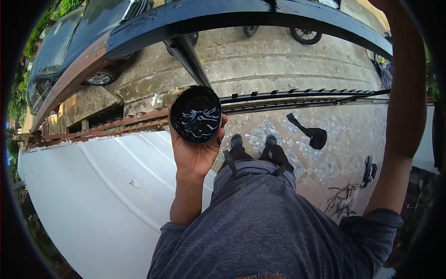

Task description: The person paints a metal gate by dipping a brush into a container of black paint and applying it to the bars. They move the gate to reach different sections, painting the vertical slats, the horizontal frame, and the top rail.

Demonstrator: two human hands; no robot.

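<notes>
My left hand (197,156) is wrapped round a small round container of glossy black paint (195,114), its open top facing me. The paint surface is shiny and rippled. Behind it runs a curved metal top rail (195,22), wet-looking black over most of its length. At its left end the rail turns reddish brown (76,74). My right arm reaches up along the right side, and my right hand (382,3) is near the right part of the rail. The top edge of the view cuts that hand off, so its fingers and anything in them are hidden.
A black post (190,60) and a lower rail (297,96) stand before me. A white panel (93,186) lies at left. On the tiled floor (302,162) are a black bag-like object (317,138) and dark strips (344,197). Beyond are a car (60,42) and a wheel (305,36).
</notes>
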